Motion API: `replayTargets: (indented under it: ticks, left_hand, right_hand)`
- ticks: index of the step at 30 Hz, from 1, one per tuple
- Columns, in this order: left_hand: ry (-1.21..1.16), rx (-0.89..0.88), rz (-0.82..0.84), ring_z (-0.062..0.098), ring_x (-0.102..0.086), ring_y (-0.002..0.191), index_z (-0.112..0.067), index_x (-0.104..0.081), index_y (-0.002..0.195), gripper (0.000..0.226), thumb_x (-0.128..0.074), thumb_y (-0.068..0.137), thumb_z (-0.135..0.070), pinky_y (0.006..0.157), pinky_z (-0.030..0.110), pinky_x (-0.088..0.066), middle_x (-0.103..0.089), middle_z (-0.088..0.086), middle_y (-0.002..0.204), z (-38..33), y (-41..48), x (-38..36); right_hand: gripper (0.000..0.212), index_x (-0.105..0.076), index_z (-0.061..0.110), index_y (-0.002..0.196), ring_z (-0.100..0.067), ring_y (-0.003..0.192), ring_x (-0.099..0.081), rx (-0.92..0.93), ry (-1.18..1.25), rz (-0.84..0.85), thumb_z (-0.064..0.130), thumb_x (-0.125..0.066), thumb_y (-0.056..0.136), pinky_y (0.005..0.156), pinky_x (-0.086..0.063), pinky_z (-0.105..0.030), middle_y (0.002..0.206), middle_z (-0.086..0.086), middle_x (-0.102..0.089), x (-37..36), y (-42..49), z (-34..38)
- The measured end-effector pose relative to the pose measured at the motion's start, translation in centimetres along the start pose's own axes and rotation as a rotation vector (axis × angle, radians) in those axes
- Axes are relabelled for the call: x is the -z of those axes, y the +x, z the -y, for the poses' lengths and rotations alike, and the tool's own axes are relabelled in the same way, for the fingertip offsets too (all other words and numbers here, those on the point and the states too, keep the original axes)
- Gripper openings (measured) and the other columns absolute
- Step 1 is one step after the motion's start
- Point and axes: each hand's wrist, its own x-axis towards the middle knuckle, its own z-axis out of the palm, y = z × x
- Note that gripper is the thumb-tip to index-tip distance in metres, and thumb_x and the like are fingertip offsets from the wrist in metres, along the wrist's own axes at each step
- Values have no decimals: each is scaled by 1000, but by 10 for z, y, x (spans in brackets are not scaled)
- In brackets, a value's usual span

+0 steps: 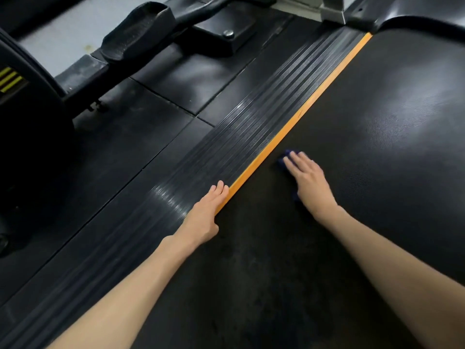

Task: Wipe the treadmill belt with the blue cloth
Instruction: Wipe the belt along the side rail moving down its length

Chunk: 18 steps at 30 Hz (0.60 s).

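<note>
The black textured treadmill belt (377, 127) fills the right half of the head view. My right hand (310, 182) lies flat on it with straight fingers, pressing the blue cloth (285, 157) onto the belt near its left edge. Only the cloth's edges show, past my fingertips and beside my palm. My left hand (206, 212) rests flat with straight fingers on the ribbed side rail (239, 142), its fingertips at the orange strip (302, 109) bordering the belt.
Black rubber floor mats (151, 127) lie left of the rail. Another exercise machine with a foot pedal (136, 28) and a dark housing (30, 137) stands at the far left. The treadmill's front cover (422, 13) rises at the top right.
</note>
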Motion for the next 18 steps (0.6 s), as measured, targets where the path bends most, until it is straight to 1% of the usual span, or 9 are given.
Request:
replayTargets:
  ticks: [1, 3, 5, 6, 9, 11, 14, 16, 18]
  left_hand:
    - [3, -5, -3, 9, 2, 143, -21, -6, 149, 90, -46, 79, 19, 115, 30, -15, 3, -9, 156, 0, 0, 0]
    - [-1, -13, -11, 9, 2, 143, -21, -6, 149, 90, -46, 79, 19, 114, 26, -14, 2, -9, 156, 1, 0, 0]
    - [-6, -16, -13, 10, 0, 144, -21, -9, 149, 90, -46, 78, 20, 114, 25, -14, 1, -9, 156, 3, 1, -1]
    - [-12, -15, -12, 11, -1, 144, -21, -10, 149, 90, -46, 78, 20, 114, 26, -14, 0, -9, 156, 4, 2, -2]
    - [-7, -6, -6, 11, -1, 144, -22, -11, 149, 89, -48, 79, 18, 114, 28, -15, -1, -9, 156, 6, 2, -1]
    - [-5, 1, -11, 11, -1, 144, -22, -11, 149, 89, -48, 79, 18, 115, 31, -15, -1, -9, 156, 5, 1, -2]
    - [-4, 0, -17, 11, -1, 144, -22, -11, 149, 90, -48, 78, 19, 115, 33, -18, -1, -9, 156, 2, 0, -2]
    - [14, 3, -16, 12, -1, 144, -21, -9, 149, 91, -47, 78, 20, 115, 33, -20, 0, -9, 156, 1, 0, -2]
    - [29, 0, -22, 13, -1, 144, -20, -7, 149, 92, -47, 77, 20, 115, 33, -22, 1, -7, 156, -2, 0, -3]
  right_hand:
    - [75, -35, 8, 144, -31, 141, -23, -103, 67, -17, -8, -60, 75, 114, -15, -38, 152, -13, -28, 0, 4, 3]
    - [67, -45, 1, 136, -36, 133, -37, -185, 161, -97, -14, -54, 71, 109, -28, -40, 144, -19, -40, -5, 3, 33]
    - [71, -58, -1, 123, -39, 118, -53, 3, 200, -92, -15, -59, 54, 98, -41, -43, 130, -22, -54, -22, -22, 76]
    - [75, -59, 1, 123, -37, 118, -54, 140, 209, -8, -14, -64, 49, 97, -42, -44, 129, -20, -56, -28, -43, 99]
    - [80, -42, 13, 141, -24, 138, -30, 528, 228, 231, -8, -64, 67, 113, -17, -41, 148, -9, -36, -31, -94, 126]
    - [69, -42, 16, 141, -22, 138, -31, 658, 133, 193, -1, -59, 76, 113, -16, -41, 148, -5, -37, -25, -88, 108]
    - [49, -58, 12, 127, -30, 125, -50, 430, 58, 47, 11, -39, 82, 103, -38, -44, 136, -10, -53, -15, -55, 65]
    - [51, -54, 7, 130, -33, 129, -45, 189, 51, -24, 5, -43, 81, 109, -30, -38, 139, -14, -48, -6, -41, 38]
    - [65, -40, 8, 141, -30, 140, -25, -61, 70, -70, -7, -52, 78, 115, -13, -36, 150, -12, -32, -7, -33, 29]
